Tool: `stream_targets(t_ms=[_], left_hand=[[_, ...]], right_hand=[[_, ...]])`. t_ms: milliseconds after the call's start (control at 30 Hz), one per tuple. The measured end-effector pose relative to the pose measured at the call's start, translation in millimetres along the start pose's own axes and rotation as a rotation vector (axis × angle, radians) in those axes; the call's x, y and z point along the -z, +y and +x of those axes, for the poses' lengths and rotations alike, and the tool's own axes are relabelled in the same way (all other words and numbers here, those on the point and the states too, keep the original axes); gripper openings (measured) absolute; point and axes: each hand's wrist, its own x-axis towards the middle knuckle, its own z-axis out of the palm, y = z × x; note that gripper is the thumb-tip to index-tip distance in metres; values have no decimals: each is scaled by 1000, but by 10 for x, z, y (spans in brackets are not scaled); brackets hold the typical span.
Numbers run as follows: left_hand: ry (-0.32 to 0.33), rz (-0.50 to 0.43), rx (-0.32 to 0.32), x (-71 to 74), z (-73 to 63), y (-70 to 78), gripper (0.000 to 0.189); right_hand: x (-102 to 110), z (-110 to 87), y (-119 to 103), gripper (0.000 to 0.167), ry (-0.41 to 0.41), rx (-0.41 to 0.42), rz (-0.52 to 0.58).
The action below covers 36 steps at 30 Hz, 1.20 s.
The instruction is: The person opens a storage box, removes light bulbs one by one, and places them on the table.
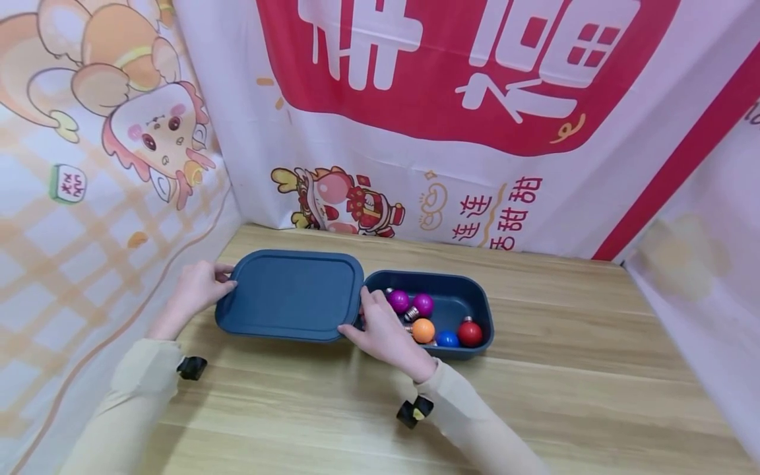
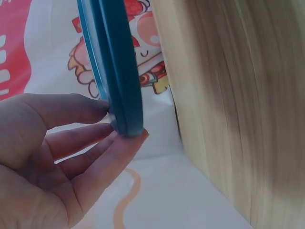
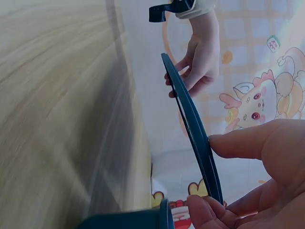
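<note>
A dark blue lid (image 1: 291,295) hangs between my two hands above the table, left of the matching box. My left hand (image 1: 204,288) pinches its left end, thumb on top and fingers underneath, as the left wrist view shows. At the other end my right hand (image 1: 384,328) grips the lid's edge (image 3: 193,126) with thumb and fingers, close by the box's left end. Inside the open dark blue box (image 1: 488,316) lie several small coloured bulbs: purple ones (image 1: 423,304), an orange one (image 1: 423,330), a blue one (image 1: 448,339) and a red one (image 1: 470,332).
The wooden table (image 1: 570,369) carries the box near its back edge. Printed cloth hangs behind it (image 1: 368,132) and along the left side (image 1: 107,218), close to my left hand. Another cloth (image 1: 695,316) borders the right side.
</note>
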Motion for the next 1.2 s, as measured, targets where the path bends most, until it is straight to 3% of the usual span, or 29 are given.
stream_targets(t_ms=[233,567,900,1200], left_hand=[[8,22,-14,45,-33,-138,36],[-66,50,68,149,-89,-253,38],[-135,28,109,178,-144,-271,38],[-173,48,121,151,-178,-331,36]], right_hand=[[-101,57,-121,85,-41,-35,21],[-247,67,-243,95,-102,-98,15],[-414,28,-261,97,-148,-143,-5],[-514,-13,-270,95,-163,-128,-6]])
